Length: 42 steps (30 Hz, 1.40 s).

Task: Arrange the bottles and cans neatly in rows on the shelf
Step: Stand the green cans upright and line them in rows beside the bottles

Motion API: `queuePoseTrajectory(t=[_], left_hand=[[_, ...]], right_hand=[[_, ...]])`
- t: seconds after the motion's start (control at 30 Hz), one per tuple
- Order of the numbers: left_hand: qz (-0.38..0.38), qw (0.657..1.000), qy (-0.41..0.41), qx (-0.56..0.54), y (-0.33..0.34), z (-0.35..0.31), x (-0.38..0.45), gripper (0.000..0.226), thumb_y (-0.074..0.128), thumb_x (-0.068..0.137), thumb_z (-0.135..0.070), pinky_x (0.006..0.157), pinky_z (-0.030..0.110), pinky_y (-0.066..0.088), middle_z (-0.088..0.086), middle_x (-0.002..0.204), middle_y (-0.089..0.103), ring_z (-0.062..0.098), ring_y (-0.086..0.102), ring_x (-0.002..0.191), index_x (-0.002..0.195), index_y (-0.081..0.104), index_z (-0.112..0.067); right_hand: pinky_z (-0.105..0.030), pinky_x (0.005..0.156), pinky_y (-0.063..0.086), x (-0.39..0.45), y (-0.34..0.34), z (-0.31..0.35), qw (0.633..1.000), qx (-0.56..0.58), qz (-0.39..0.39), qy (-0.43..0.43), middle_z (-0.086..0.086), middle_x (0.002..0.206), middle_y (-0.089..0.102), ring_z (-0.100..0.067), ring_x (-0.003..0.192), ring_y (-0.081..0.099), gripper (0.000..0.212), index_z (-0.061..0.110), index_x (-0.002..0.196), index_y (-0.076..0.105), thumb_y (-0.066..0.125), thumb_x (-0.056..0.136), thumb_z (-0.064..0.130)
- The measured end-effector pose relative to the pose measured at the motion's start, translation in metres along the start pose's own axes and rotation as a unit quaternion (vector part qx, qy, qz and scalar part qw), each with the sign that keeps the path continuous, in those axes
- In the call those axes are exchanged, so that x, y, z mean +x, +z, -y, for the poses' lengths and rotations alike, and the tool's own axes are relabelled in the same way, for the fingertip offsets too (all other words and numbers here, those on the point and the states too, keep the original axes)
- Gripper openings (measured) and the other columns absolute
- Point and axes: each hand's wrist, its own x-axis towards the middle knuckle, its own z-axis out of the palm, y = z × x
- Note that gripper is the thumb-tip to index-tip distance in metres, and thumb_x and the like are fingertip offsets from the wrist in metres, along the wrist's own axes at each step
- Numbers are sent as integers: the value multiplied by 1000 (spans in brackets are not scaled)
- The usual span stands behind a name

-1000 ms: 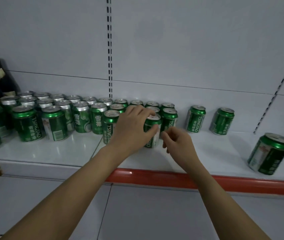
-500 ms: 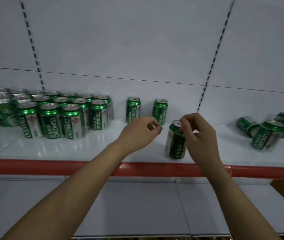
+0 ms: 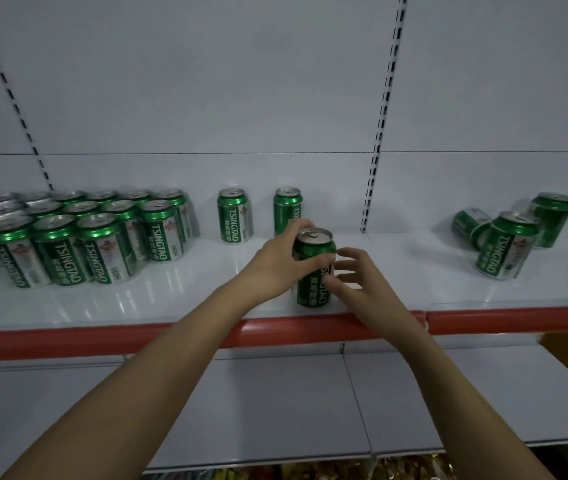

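Left hand (image 3: 277, 263) grips the upright green aluminium can (image 3: 313, 268) while right hand (image 3: 362, 282) hovers loose beside it; best slid squarely towards the 3-deep block of green cans (image 3: 92, 233).

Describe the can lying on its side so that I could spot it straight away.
Look along the white shelf with the red front edge to the small cluster at its far right. Behind the upright front can lies the tipped can. It alone lies on its side; every other can stands upright.

"TSINGTAO" runs vertically in white on the green cans (image 3: 158, 237) massed at left. Same brand on the tilted can (image 3: 502, 251) at right; smaller characters beneath, prob. Chinese, unreadable.
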Motion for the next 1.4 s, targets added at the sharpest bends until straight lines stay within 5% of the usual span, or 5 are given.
queuePoseTrajectory(t=[0.23, 0.37, 0.67, 1.07, 1.4], left_hand=[[37, 999, 5, 0, -9, -1, 4, 53, 68, 90, -45, 67, 28, 58, -7, 122, 59, 12, 65, 92, 135, 42, -34], [42, 999, 20, -12, -9, 1, 5, 49, 64, 94, -39, 72, 21, 49, -4, 125, 58, 8, 61, 97, 138, 44, -28], [56, 997, -46, -5, -23, -7, 10, 53, 50, 101, -43, 77, 48, 61, 3, 130, 56, 22, 61, 111, 147, 35, -24], [90, 994, -42, 33, -103, -9, 0, 37, 47, 103, -41, 78, 43, 62, 11, 111, 68, 23, 68, 100, 118, 66, -14], [99, 991, -16, 83, -188, 20, -16, 30, 60, 98, -31, 82, 32, 61, 0, 116, 70, 14, 69, 103, 127, 63, -25]], right_hand=[[-42, 94, 56, 10, 17, -12, 999, -17, 32, 0, 9, 122, 64, -9, 107, 66, 70, 34, 135, 43, 78, 77, 50], [-41, 94, 53, 12, 24, -8, 998, -61, 18, 6, 11, 119, 65, -10, 105, 64, 61, 34, 132, 43, 72, 82, 55], [-27, 83, 55, 19, 29, 10, 993, 105, 51, 17, -5, 118, 64, -13, 106, 66, 39, 17, 124, 45, 64, 95, 36], [-39, 77, 61, 28, 79, 45, 975, 199, 73, -67, -7, 127, 62, -18, 106, 68, 48, 19, 141, 46, 23, 108, 44], [-43, 96, 55, 59, 152, 79, 958, 253, 123, -60, -3, 131, 64, -18, 122, 63, 42, 24, 136, 49, 32, 105, 47]])
